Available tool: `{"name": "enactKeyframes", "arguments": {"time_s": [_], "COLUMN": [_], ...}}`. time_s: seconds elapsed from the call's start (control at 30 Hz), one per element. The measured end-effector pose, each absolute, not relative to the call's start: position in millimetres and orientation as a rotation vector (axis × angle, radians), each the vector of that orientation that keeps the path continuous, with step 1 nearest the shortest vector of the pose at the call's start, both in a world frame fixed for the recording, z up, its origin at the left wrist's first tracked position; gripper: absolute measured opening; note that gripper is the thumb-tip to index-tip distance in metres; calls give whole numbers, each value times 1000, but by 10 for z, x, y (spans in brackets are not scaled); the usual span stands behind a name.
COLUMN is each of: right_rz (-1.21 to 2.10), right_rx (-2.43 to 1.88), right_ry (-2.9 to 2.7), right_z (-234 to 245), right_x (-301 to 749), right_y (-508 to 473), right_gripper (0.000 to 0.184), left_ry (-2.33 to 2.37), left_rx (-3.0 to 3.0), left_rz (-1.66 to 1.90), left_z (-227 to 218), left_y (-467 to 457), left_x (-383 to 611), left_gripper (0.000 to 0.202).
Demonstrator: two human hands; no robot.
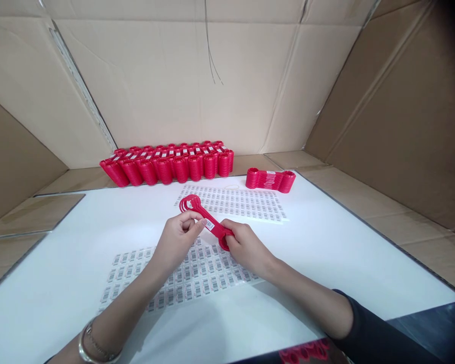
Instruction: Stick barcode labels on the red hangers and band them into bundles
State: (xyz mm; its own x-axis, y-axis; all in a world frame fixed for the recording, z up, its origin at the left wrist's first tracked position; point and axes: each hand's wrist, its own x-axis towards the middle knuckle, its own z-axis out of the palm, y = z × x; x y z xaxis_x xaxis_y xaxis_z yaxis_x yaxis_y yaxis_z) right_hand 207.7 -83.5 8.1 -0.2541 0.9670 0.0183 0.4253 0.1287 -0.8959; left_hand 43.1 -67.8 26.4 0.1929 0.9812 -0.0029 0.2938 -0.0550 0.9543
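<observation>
Left forearm (pixel 136 301) partly hides the near label sheet (pixel 189 275).

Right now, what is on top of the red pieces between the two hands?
A white barcode label shows on the red pieces, beside the left hand. The right hand covers part of their near end; what it hides there cannot be seen.

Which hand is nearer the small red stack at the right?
Right: the right hand is in front of the red stack, slightly left; the left hand sits farther left.
</observation>
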Motion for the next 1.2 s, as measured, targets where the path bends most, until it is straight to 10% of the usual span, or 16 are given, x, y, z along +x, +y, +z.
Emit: {"name": "enactKeyframes", "arguments": {"time_s": [0.47, 1.2], "right_rz": [1186, 1174], "right_rx": [-1195, -1226], "right_ry": [-1743, -1718], "right_z": [78, 64], "right_x": [2030, 2137], "right_y": [-877, -780], "right_gripper": [17, 17], "left_ry": [1651, 1477], "left_rx": [2743, 1806], "left_rz": [1160, 1454], "left_z": [119, 229], "left_y": [-702, -564], "left_x": [465, 313], "left_gripper": [29, 24]}}
